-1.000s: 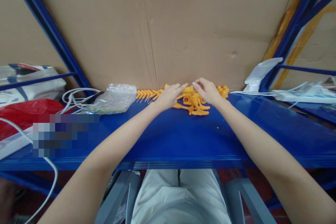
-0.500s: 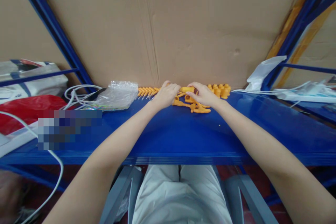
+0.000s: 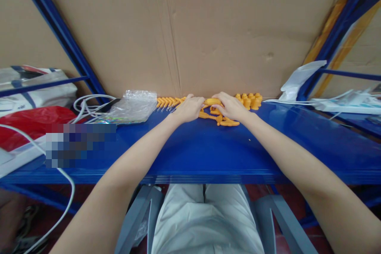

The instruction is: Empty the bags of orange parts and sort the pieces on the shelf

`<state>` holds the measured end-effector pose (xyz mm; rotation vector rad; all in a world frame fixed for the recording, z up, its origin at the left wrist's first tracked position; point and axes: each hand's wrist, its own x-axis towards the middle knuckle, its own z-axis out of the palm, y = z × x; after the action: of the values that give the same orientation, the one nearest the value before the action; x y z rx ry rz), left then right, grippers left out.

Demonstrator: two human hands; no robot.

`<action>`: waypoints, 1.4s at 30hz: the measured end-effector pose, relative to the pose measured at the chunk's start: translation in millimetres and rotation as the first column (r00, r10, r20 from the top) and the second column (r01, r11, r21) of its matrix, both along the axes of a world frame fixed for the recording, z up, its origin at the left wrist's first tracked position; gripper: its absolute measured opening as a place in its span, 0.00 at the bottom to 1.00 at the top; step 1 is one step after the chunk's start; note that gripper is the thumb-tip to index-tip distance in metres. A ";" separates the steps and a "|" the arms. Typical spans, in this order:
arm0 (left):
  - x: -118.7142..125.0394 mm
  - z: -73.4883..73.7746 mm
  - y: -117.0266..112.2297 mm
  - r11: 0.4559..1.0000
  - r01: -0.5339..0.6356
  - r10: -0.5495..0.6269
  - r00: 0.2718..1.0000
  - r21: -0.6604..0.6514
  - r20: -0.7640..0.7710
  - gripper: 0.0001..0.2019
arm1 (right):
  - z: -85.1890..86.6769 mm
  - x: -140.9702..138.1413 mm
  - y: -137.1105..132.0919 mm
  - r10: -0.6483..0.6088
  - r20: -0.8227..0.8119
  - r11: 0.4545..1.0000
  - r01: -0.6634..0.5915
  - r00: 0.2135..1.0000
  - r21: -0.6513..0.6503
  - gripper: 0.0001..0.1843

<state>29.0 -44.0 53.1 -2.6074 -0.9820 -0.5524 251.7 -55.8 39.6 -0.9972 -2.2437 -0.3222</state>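
My right hand (image 3: 228,106) has its thumb and fingers curved round the right end of a rounded orange plastic piece (image 3: 213,102) near the back of the blue table. To the left of that piece, my left hand (image 3: 191,108) is closed with its fingers curled; what they hold, if anything, is hidden. Just below and between the hands lie loose orange plastic parts, among them a long ridged one (image 3: 209,116) and a curved one (image 3: 229,122). Left of my left hand runs a row of orange handles (image 3: 166,102) with thin metal spirals. Several orange cup-shaped pieces (image 3: 250,101) stand beside my right hand.
A cardboard sheet (image 3: 223,31) rises behind the blue table (image 3: 208,154). On the left lie a clear plastic bag (image 3: 135,107), white cables (image 3: 86,107) and a red bag (image 3: 35,121). White packaging (image 3: 300,79) leans by the right post.
The orange piece between my hands has tilted or turned slightly. Both hands stay nearly in place, while the whole view shifts a little.
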 end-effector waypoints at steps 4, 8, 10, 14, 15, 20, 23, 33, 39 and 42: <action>0.2 0.1 0.2 1.000 0.002 -0.002 1.000 0.012 -0.013 0.11 | 1.1 1.8 1.0 0.005 -0.012 1.000 -0.005 1.000 -0.009 0.18; -0.7 -3.3 1.6 0.989 0.049 -0.039 0.997 0.139 -0.071 0.11 | 4.9 6.1 5.2 0.043 -0.011 0.995 -0.044 0.999 -0.094 0.18; -0.9 -5.2 1.4 0.969 0.094 -0.073 0.992 0.227 -0.099 0.11 | 6.9 7.1 6.6 0.066 0.013 0.988 -0.064 0.998 -0.137 0.18; 0.4 -7.4 -1.0 0.931 0.141 -0.099 0.985 0.338 -0.139 0.12 | 9.6 3.5 3.9 0.054 0.091 0.986 -0.039 0.994 -0.163 0.20; 1.0 -7.7 -1.5 0.928 0.142 -0.097 0.985 0.345 -0.144 0.12 | 9.8 1.8 2.4 0.040 0.111 0.987 -0.022 0.993 -0.162 0.20; 3.6 -7.4 -1.8 0.951 0.145 -0.107 0.983 0.274 -0.149 0.10 | 7.2 -6.1 -2.9 -0.045 0.195 0.990 0.070 0.980 -0.123 0.19; 3.9 -5.9 -1.4 0.973 0.142 -0.120 0.985 0.181 -0.128 0.10 | 3.8 -7.9 -2.8 -0.075 0.235 0.994 0.090 0.969 -0.055 0.19; 5.8 -1.8 1.2 0.991 0.116 -0.110 0.990 -0.062 0.083 0.10 | 2.2 -5.6 -1.9 -0.156 0.372 0.962 0.055 0.915 0.268 0.15; 4.3 6.3 -0.8 0.934 0.219 -0.144 0.954 -0.282 0.261 0.09 | 6.8 -5.4 -5.3 -0.197 0.425 0.931 0.032 0.883 0.364 0.15; 3.6 11.2 -4.4 0.861 0.270 -0.107 0.925 -0.431 0.365 0.10 | 8.4 -5.0 -5.7 -0.201 0.434 0.922 0.020 0.878 0.387 0.15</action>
<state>32.6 -48.4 64.4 -3.1491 -1.0717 -0.9265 246.7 -61.5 48.0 -0.9109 -2.4072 -1.1052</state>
